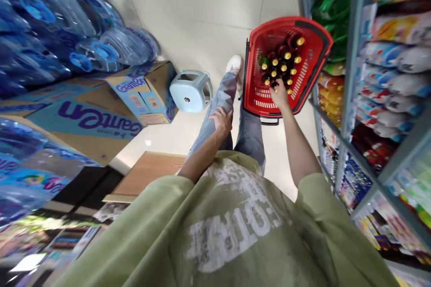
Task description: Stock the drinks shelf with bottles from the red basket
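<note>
A red shopping basket (249, 94) stands on the floor at the right of my legs. Inside it are several dark bottles with yellow caps, most of them upright and packed close together. My right hand (279, 95) reaches over the near rim, its fingers closed around the top of one dark bottle (275, 83) at the group's near edge; fingers partly cover it. Across my left knee, on the blue jeans (223, 94), lies my left hand (222, 120), fingers spread and holding nothing.
A pale blue plastic stool (191, 92) stands left of my legs. Cardboard boxes (90, 116) and large water bottles (124, 45) are stacked further left. Shelves (350, 54) full of packaged drinks rise close on the right. Behind the basket is tiled floor (208, 4).
</note>
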Action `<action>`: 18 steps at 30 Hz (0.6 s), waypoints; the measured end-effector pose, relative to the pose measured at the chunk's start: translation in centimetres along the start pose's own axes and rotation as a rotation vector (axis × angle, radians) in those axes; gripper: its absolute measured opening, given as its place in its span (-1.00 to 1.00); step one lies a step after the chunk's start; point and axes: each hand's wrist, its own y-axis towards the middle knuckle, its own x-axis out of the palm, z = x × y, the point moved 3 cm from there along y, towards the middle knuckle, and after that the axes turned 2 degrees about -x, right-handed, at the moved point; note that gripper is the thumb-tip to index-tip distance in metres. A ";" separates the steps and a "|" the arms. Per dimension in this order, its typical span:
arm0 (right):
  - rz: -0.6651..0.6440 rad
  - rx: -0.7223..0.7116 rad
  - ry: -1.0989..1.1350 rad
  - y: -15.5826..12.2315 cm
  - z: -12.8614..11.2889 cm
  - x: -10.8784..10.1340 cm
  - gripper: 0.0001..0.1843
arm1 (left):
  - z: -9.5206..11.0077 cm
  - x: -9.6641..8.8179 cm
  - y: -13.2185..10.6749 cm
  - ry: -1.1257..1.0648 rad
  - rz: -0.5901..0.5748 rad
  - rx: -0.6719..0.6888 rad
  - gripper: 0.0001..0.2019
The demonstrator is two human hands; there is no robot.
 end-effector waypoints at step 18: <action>0.079 0.270 -0.111 18.7 2.1 13.5 -0.45 | -2.6 -2.6 3.4 0.267 0.168 0.059 -0.33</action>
